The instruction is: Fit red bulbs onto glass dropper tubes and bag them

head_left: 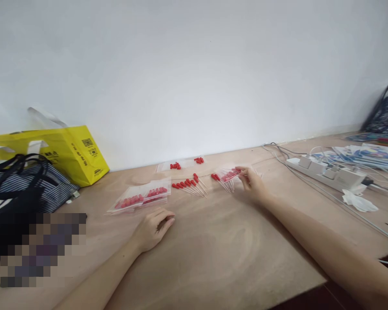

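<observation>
My left hand (155,228) rests on the table, loosely curled, with a gap between thumb and fingers and nothing in it. Just beyond it lie clear plastic bags (139,199) with red-bulbed droppers inside. My right hand (251,183) reaches to the right-hand group, its fingertips pinched at the red end of a dropper (238,169) beside a clear bag (224,169); the exact grip is partly hidden. Several loose red-bulbed droppers (189,184) with thin pale stems fan out between the hands. Farther back, more red bulbs (175,165) lie on a clear bag.
On the left stand a yellow bag (74,150) and a striped bag (56,185). A white power strip (323,172) with plugs and cables, a crumpled tissue (358,200) and packets (375,155) lie on the right. The white wall (194,86) borders the wooden table (207,258).
</observation>
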Demonstrator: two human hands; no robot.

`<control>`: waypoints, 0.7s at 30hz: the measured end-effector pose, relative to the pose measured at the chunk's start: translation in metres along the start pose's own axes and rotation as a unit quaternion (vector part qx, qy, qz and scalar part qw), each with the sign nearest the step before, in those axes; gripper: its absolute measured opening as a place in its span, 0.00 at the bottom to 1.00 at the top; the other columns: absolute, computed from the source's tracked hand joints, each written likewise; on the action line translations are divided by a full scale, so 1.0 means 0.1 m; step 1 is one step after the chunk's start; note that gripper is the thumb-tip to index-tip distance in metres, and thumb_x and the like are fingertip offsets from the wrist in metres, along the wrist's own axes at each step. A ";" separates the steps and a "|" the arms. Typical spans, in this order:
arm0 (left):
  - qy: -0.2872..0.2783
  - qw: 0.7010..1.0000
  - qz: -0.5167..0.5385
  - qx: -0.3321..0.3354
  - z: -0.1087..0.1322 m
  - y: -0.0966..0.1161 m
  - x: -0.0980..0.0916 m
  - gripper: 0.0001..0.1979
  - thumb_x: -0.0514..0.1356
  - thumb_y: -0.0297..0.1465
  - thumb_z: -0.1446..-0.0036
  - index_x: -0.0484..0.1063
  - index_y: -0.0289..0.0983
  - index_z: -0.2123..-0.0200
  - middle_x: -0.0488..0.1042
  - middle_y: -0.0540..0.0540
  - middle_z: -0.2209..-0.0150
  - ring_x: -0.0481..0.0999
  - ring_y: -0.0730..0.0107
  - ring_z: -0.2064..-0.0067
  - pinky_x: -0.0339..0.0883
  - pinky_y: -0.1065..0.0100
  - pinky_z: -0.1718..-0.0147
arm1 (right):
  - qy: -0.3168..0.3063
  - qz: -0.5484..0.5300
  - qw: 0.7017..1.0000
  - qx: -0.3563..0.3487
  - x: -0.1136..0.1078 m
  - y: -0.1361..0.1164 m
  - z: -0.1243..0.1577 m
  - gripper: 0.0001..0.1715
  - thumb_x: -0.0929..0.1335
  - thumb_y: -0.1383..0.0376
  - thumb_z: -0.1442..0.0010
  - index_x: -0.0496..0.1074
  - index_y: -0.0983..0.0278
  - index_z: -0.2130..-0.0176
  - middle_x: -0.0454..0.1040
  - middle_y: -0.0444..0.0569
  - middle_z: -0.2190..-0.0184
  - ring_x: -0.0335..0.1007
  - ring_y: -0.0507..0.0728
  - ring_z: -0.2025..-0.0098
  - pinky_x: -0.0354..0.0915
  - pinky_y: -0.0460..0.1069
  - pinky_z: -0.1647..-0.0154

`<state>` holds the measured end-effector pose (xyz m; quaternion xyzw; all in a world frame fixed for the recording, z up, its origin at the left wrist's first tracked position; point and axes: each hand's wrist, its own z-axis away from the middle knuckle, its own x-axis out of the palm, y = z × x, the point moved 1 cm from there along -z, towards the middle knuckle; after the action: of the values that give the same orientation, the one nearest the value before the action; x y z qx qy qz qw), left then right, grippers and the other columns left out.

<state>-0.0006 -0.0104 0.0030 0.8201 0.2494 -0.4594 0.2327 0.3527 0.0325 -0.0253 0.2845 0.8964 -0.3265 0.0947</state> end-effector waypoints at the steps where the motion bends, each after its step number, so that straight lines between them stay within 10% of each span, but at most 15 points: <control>1: -0.003 1.000 0.004 -0.002 -0.01 0.00 0.00 0.08 0.50 0.31 0.43 0.68 0.37 0.65 0.73 0.48 0.70 0.72 0.71 0.68 0.66 0.71 0.68 | -0.004 0.011 1.000 0.019 -0.07 0.12 -0.03 0.02 0.59 0.65 0.43 0.58 0.62 0.68 0.66 0.56 0.55 0.65 0.57 0.54 0.62 0.55 0.56; 11: -0.016 1.000 0.022 0.001 -0.03 0.00 -0.01 0.09 0.50 0.30 0.43 0.69 0.37 0.66 0.72 0.48 0.70 0.71 0.71 0.68 0.65 0.70 0.68 | -0.133 0.096 0.969 0.183 -0.41 0.41 -0.07 0.06 0.66 0.66 0.54 0.69 0.64 0.72 0.71 0.50 0.60 0.67 0.55 0.59 0.62 0.48 0.60; 21: -0.036 0.999 0.032 -0.007 -0.04 -0.02 0.01 0.08 0.50 0.30 0.43 0.69 0.37 0.67 0.71 0.48 0.69 0.70 0.71 0.67 0.64 0.69 0.66 | -0.087 0.297 0.850 0.427 -0.43 0.70 -0.41 0.06 0.68 0.64 0.59 0.70 0.66 0.81 0.70 0.51 0.84 0.68 0.59 0.76 0.59 0.48 0.77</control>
<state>0.0016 -0.0063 0.0038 0.8087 0.2176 -0.4793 0.2624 0.4290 0.0833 -0.0157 0.5198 0.5296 -0.6568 0.1338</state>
